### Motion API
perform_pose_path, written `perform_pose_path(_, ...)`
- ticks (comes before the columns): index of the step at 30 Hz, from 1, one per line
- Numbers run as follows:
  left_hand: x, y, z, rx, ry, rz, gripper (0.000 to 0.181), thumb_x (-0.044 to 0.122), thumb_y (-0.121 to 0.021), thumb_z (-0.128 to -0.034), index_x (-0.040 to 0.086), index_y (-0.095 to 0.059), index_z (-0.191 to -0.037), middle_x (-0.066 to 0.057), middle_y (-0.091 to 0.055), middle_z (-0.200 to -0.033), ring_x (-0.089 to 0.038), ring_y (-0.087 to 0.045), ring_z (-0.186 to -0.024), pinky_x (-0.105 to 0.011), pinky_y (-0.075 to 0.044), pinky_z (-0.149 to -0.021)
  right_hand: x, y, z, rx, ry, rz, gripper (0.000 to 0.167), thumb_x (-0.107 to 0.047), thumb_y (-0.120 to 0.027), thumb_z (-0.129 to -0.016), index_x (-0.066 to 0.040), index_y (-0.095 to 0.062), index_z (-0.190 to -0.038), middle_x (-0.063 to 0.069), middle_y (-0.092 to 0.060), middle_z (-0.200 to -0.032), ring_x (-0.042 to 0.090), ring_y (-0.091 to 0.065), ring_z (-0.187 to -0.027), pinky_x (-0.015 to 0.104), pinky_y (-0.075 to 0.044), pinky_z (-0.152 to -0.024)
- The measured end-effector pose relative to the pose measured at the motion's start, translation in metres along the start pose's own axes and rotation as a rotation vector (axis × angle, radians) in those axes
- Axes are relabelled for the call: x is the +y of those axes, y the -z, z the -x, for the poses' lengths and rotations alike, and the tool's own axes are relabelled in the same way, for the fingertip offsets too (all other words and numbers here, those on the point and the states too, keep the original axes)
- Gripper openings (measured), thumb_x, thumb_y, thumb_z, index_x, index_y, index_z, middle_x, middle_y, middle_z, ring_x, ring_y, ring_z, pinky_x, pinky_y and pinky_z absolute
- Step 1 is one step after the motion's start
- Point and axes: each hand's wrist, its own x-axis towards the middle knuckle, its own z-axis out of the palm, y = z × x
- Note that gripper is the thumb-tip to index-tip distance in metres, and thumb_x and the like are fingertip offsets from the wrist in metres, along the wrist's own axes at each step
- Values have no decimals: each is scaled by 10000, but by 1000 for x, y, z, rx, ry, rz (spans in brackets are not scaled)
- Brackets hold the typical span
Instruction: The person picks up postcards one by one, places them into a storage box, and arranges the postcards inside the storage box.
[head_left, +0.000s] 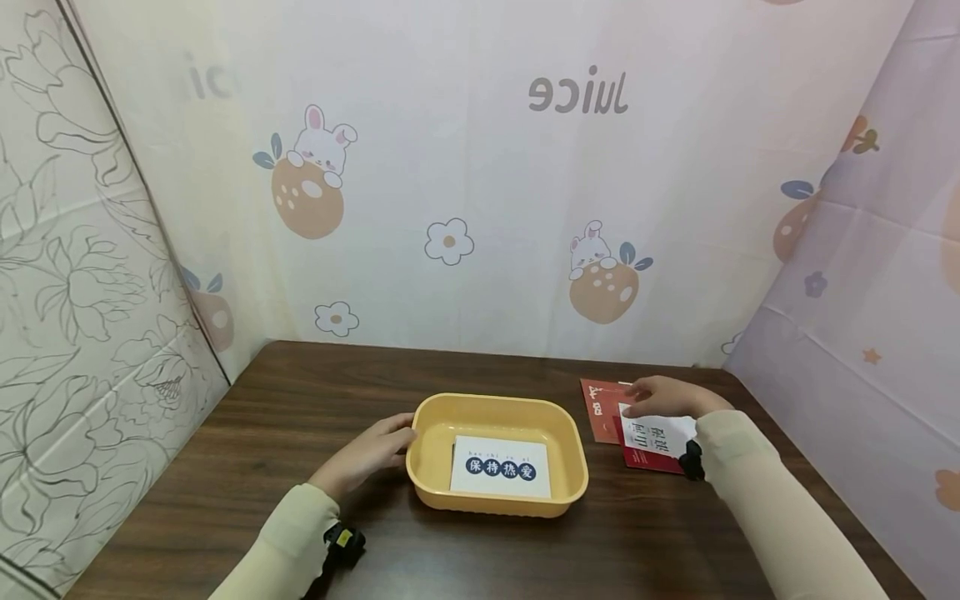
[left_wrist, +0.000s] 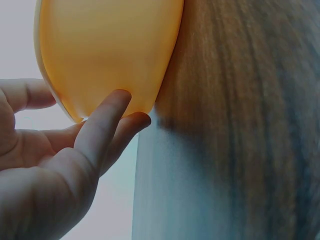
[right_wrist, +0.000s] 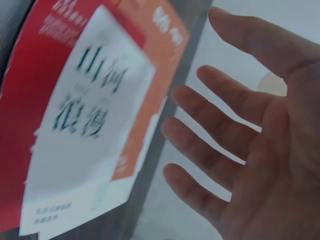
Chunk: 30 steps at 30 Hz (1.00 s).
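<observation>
A yellow plastic basin (head_left: 573, 454) stands on the table. Inside it lies a white card (head_left: 500, 485) with characters in dark blue circles, a dark edge showing under its left side. My left hand (head_left: 371, 454) touches the basin's left end; the left wrist view shows fingers (left_wrist: 107, 120) against the outer wall. To the right, my right hand (head_left: 667, 396) hovers over overlapping cards, fingers relaxed and spread, holding nothing. Those are a white card (right_wrist: 90, 125) with dark characters, a deep-red card (right_wrist: 30, 115) beneath it, and an orange-red card (head_left: 597, 408) behind.
The dark wooden table (head_left: 300, 400) meets a printed curtain (head_left: 480, 183) along its back edge. More fabric hangs at the left and right sides. Another white sheet edge (right_wrist: 120, 200) shows below the cards in the right wrist view.
</observation>
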Motion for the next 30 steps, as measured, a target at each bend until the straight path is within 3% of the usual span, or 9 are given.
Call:
perform_pose_path(6,-1,0,-1,-5,0,4,523,205,-443,-1063,-65,-355,-1502,-259,-442,-1471,-346,-527,-1267,-471,-513,-971,25,-6,-3,44,-84,21,686,-408,-719,-906,102,-540,-1329,309,-571,-1263,470,-532,-1126,673,-456,-914)
perform_pose_path(17,0,1,0,-1,-2,2,529,216,-454,-1060,-66,-362,-1498,-260,-447,-1467,-348,-526,-1269,-470,-515,-968,48,-13,-1,96,-142,54,865,-498,-784,-811,132,-515,-1338,378,-511,-1296,508,-506,-1126,703,-432,-923)
perform_pose_path(23,-1,2,0,-11,-10,4,531,218,-448,-1063,-65,-355,-1502,-263,-443,-1469,-355,-532,-1260,-467,-516,-968,56,-21,-3,115,-170,88,1016,-546,-844,-704,70,-474,-1423,411,-425,-1370,590,-415,-1176,765,-382,-916)
perform_pose_path(30,0,2,0,-19,-18,8,530,212,-437,-1067,-71,-344,-1506,-270,-432,-1476,-355,-535,-1256,-464,-519,-963,61,-27,-2,133,-222,52,1122,-568,-865,-645,6,-404,-1492,399,-392,-1372,545,-431,-1113,739,-401,-915)
